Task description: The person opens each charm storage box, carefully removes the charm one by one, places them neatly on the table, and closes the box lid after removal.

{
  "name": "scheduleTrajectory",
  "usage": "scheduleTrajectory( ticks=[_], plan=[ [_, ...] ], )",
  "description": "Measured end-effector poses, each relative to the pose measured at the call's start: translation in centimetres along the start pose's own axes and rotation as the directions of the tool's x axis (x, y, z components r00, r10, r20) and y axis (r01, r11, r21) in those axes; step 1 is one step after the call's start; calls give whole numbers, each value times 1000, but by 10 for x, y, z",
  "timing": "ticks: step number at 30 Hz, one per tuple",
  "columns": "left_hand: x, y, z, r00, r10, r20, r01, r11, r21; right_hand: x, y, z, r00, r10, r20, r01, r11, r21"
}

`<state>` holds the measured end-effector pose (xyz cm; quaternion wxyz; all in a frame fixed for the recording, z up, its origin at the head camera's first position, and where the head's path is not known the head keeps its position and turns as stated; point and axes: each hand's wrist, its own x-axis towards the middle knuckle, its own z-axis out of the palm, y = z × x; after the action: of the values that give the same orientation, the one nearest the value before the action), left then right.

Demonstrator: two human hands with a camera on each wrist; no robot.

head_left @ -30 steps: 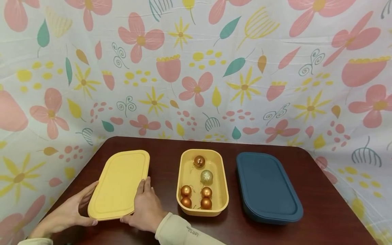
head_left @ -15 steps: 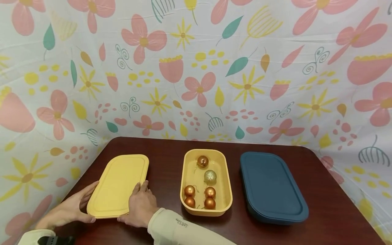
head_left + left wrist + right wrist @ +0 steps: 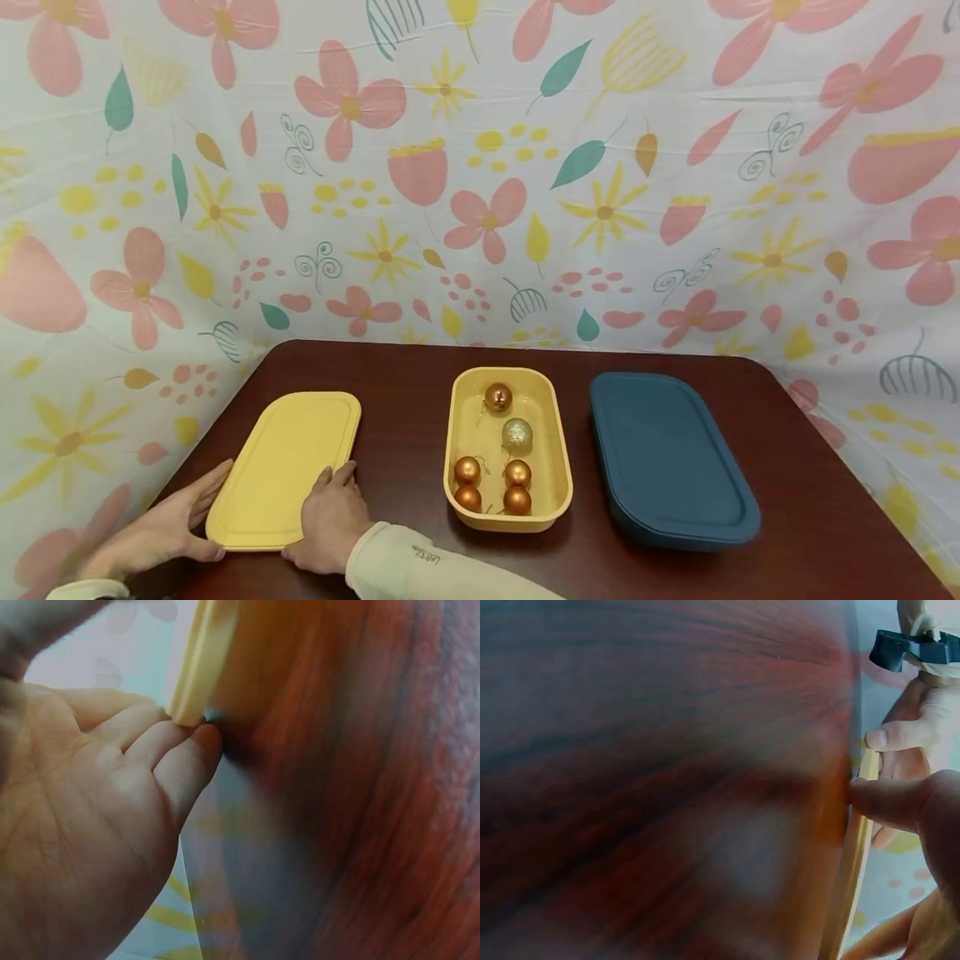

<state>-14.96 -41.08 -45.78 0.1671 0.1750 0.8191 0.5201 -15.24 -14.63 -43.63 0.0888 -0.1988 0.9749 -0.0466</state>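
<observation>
Though in head view only, baubles point(image 3: 517, 436) near the yellow lid point(image 3: 277, 467) in the grip of left hand point(image 3: 163, 529) and right hand point(image 3: 332, 521).

- Left hand point(image 3: 161, 525): is gripping, palm facing the wrist camera, fingers point(image 3: 187, 761) bending.
- Right hand point(image 3: 333, 523): is gripping, its back facing the head camera.
- Thumbs: are resting near each other, tips apart.
- Right forearm point(image 3: 442, 568): is lying diagonally, entering from the head view's lower edge.
</observation>
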Motion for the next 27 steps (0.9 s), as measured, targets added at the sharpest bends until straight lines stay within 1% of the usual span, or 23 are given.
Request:
scheduleTrajectory(
  ticks=[1, 3, 4, 6, 7, 8, 10, 12, 13, 15, 17, 22, 26, 27],
  plan=[
    [0, 0, 0, 1000, -3, 3, 3, 1000, 18, 0, -2, 1, 1000, 1, 0, -1, 1000, -16],
    [1, 4, 0, 998, -61, -3, 61, 996, 58, 1, -4, 1, 1000, 11, -2, -11, 998, -54],
    [3, 6, 0, 996, -93, -15, 94, 991, 98, 2, -4, 1, 1000, 12, -7, -13, 996, -83],
    [6, 12, 1, 987, -152, -47, 159, 967, 198, 3, -4, 0, 1000, 10, -16, -12, 990, -139],
    [8, 14, 1, 982, -177, -62, 187, 949, 254, 3, -4, 0, 1000, 6, -18, -9, 986, -167],
    [9, 17, 1, 976, -203, -83, 219, 925, 310, 4, -4, -1, 1000, 1, -21, -5, 982, -191],
    [11, 21, 2, 968, -218, -122, 250, 872, 420, 5, -3, -2, 999, -9, -32, 2, 974, -228],
    [11, 23, 2, 963, -221, -151, 268, 822, 502, 5, -4, -3, 1000, -11, -27, 4, 973, -232],
    [10, 23, 3, 962, -221, -158, 272, 802, 532, 6, -5, -3, 1000, -13, -23, 7, 973, -232],
    [7, 22, 3, 960, -220, -171, 279, 768, 576, 8, -6, -3, 999, -29, -22, 23, 973, -230],
    [5, 21, 2, 959, -219, -178, 283, 744, 605, 9, -7, -3, 999, -45, -15, 40, 972, -231],
    [7, 18, 3, 960, -215, -176, 278, 728, 627, 11, -5, -1, 998, -58, -17, 52, 966, -252],
    [11, 21, 6, 957, -232, -172, 288, 723, 628, 12, -1, 0, 997, -69, -33, 57, 960, -273],
    [12, 22, 7, 955, -239, -174, 294, 718, 631, 12, 0, 0, 997, -70, -39, 57, 959, -277]
  ],
)
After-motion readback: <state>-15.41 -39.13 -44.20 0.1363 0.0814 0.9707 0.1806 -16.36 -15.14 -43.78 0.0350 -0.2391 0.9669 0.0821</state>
